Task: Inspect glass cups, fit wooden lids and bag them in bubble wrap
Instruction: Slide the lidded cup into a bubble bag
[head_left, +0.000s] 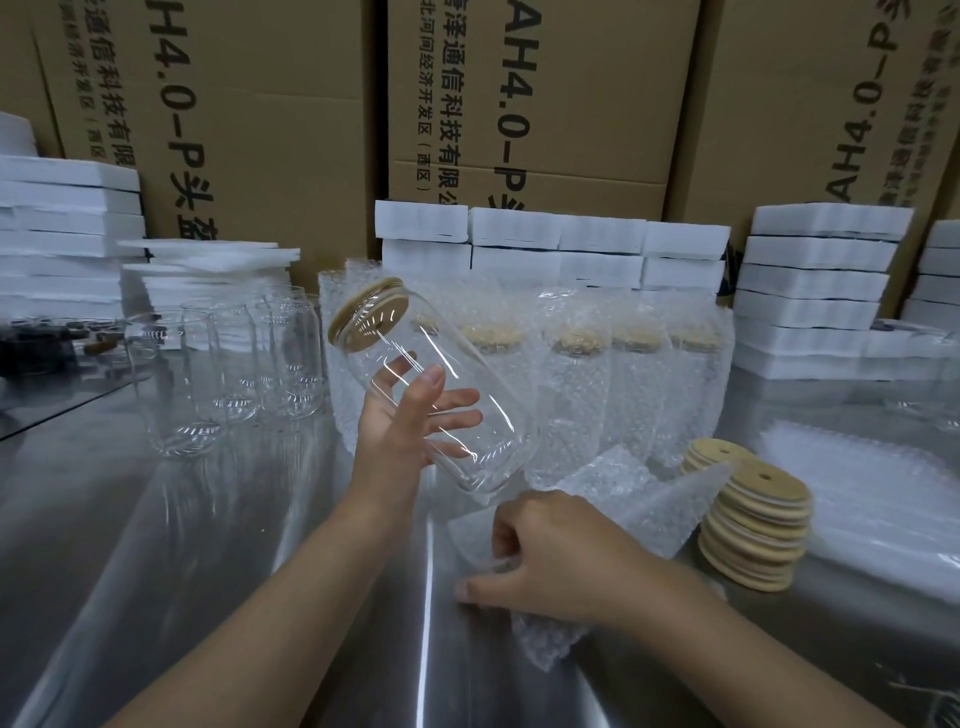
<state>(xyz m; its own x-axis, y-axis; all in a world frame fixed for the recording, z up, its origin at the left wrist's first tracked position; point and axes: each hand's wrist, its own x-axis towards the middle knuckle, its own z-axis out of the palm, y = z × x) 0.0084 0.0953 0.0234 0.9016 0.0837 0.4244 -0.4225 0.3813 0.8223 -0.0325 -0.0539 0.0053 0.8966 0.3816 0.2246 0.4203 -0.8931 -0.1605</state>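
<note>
Head view: the left hand (410, 426) is raised above the counter (208, 545), palm turned toward the camera, thumb up along the near wall of a glass cup (441, 395) and fingers wrapped behind it, showing through the glass. The cup is held clear of the counter and tilted, its base down toward the right hand, its mouth up and away to the left, closed by a wooden lid (366, 316).

The right hand (550, 561) lies low, just below the cup's base, knuckles up, fingers curled and pinching the edge of a bubble bag (613, 499) that rests on the counter and spreads out to its right.

Right of that hand, touching the bag's far end, stands a stack of lids (753, 525), each with a small hole. Beyond the left hand stands a row of wrapped cups (582, 384) with lids inside the wrap. Left of the left hand stand several empty, unlidded cups (223, 364). Foam blocks (550, 244) and cartons (524, 98) fill the back.
</note>
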